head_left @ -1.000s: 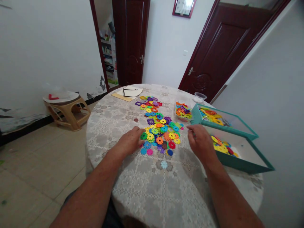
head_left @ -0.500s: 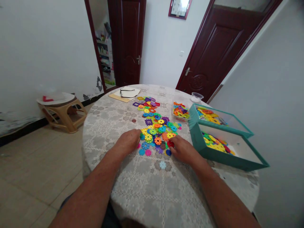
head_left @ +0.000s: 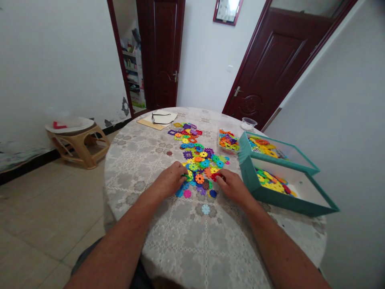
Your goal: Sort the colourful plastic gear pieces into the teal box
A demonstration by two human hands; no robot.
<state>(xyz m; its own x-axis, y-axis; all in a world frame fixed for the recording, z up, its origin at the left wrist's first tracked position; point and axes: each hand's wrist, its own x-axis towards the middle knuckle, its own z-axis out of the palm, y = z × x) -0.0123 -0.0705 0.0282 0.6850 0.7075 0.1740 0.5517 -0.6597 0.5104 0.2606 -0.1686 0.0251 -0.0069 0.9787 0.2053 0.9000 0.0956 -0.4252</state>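
Observation:
A spread of colourful plastic snowflake discs (head_left: 200,156) lies across the middle of the round table (head_left: 186,237). My left hand (head_left: 169,180) rests at the near left edge of the spread, its fingertips pinching a green disc (head_left: 184,175). My right hand (head_left: 232,187) is at the near right edge, its fingers closed on a red disc (head_left: 215,176). Loose blue and pink discs (head_left: 184,193) lie just below the hands. A pale blue disc (head_left: 206,209) sits alone nearer to me.
A teal box (head_left: 255,182) with more discs stands at the right, its lid (head_left: 300,158) propped behind. A small clear tray of discs (head_left: 228,141) and a plastic cup (head_left: 248,123) sit beyond. Glasses on paper (head_left: 161,118) lie at the far edge. A stool (head_left: 80,140) stands left on the floor.
My right hand came from beside the teal box leftward to the pile and closed on a red disc. My left hand shifted slightly right and pinched a green disc.

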